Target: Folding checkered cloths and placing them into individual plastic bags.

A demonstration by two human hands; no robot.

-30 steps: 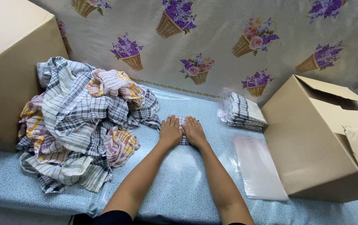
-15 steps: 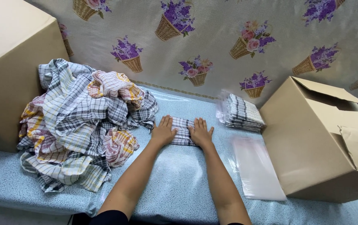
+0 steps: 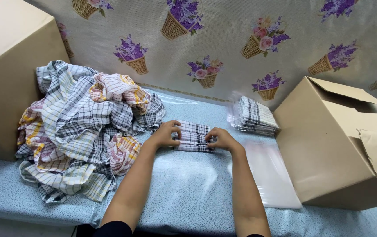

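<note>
Both hands grip one folded checked cloth [image 3: 193, 136] flat on the blue tabletop [image 3: 184, 188]: left hand [image 3: 167, 134] closed on its left edge, right hand [image 3: 222, 139] closed on its right edge, cloth spanning between them. A heap of unfolded checked cloths [image 3: 83, 127] lies just left; bagged folded cloths [image 3: 255, 116], a clear plastic bag [image 3: 269, 173] and an open cardboard box [image 3: 342, 145] lie right.

Two cardboard boxes [image 3: 8, 74], two hands [image 3: 166, 135].
</note>
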